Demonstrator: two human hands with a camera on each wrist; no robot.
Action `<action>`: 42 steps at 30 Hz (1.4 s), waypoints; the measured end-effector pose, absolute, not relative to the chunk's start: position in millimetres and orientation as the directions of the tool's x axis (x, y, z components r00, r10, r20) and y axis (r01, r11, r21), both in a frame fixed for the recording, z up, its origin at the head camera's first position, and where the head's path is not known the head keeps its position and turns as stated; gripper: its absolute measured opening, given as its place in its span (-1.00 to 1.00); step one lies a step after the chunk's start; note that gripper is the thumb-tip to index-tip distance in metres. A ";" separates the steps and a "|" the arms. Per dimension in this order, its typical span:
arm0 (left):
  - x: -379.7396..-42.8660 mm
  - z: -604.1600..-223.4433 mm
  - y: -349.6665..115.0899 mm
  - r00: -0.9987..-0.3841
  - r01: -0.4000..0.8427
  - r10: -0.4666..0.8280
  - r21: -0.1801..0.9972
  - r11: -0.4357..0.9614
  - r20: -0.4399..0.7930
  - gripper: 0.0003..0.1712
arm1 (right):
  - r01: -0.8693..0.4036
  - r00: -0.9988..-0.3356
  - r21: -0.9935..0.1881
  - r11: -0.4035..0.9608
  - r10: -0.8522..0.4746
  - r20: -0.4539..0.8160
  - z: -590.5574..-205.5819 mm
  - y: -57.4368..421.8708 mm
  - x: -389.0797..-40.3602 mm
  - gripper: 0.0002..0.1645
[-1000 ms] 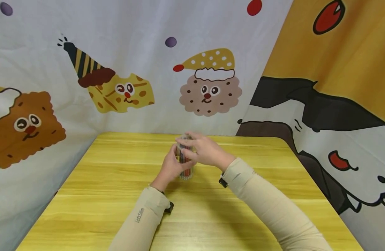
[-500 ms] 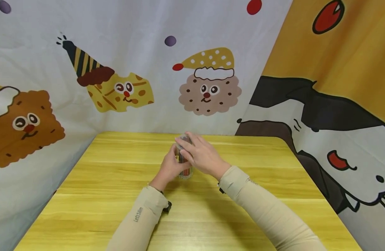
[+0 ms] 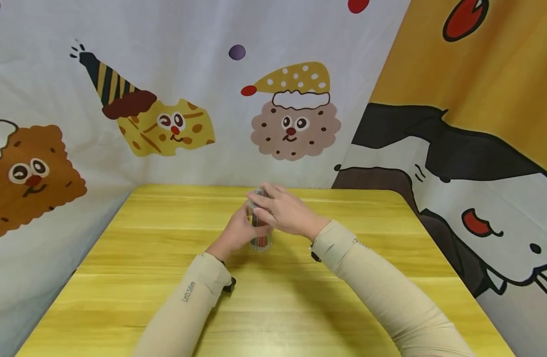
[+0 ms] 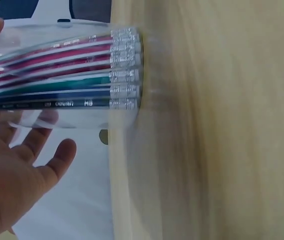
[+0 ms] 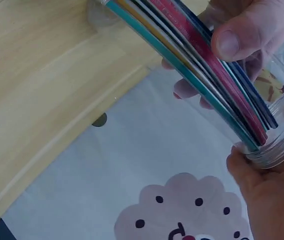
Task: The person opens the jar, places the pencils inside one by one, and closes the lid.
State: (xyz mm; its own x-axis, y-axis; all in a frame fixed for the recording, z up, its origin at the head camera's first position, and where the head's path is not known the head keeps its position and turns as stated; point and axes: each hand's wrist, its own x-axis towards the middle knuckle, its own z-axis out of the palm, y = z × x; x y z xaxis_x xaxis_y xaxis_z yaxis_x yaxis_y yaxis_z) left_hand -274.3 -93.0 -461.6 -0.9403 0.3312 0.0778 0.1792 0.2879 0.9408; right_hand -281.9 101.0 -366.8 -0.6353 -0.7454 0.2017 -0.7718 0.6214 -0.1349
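A clear plastic jar (image 3: 261, 243) full of pencils stands upright in the head view, its base close over the table. My left hand (image 3: 240, 229) grips its side; the right wrist view shows the left thumb lying across the wall. At the top, my right hand (image 3: 291, 210) holds the ringed screw top (image 5: 281, 140), with fingers bent over it. Inside are pencils (image 4: 82, 80) in red, green and dark blue, their silver ends at the base. The right hand (image 5: 274, 200) partly hides the screw top in the right wrist view.
The jar is near the back of a yellow wood-grain table (image 3: 273, 307). Behind it hangs a white curtain (image 3: 189, 29) with cartoon biscuits and cheese, and an orange printed part on the right. Both sleeves (image 3: 389, 292) reach in from the front.
My right hand has turned one way and then partly back at the jar's top. The left hand keeps its grip, and the jar stays in about the same place. The head view has shifted slightly.
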 end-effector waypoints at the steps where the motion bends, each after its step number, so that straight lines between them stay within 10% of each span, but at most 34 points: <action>1: -276.4 -461.5 -94.5 -0.936 0.172 0.346 0.944 0.283 0.067 0.04 | -0.779 -0.627 -0.149 0.609 -0.757 0.185 -365.4 101.8 -284.2 -0.34; 8: -285.9 -460.7 -98.7 -0.915 0.135 0.403 0.959 0.247 0.025 0.05 | -0.779 -0.620 -0.242 0.579 -0.770 0.150 -360.8 102.8 -288.5 -0.34; 20: -272.4 -464.2 -67.3 -0.970 0.240 0.089 0.829 0.505 0.227 -0.24 | -0.521 -0.846 -0.325 0.789 -0.426 0.322 -380.3 66.2 -258.1 -0.32; 28: -280.3 -470.1 -88.5 -0.927 0.181 0.361 0.963 0.199 0.100 0.01 | -0.417 -0.839 -0.740 0.528 -0.537 0.089 -377.1 109.1 -292.4 0.13; 42: -284.0 -465.7 -88.1 -0.917 0.091 0.398 0.972 0.217 -0.003 -0.06 | -0.186 -0.756 -0.949 0.254 -0.654 -0.027 -395.7 118.1 -317.8 -0.16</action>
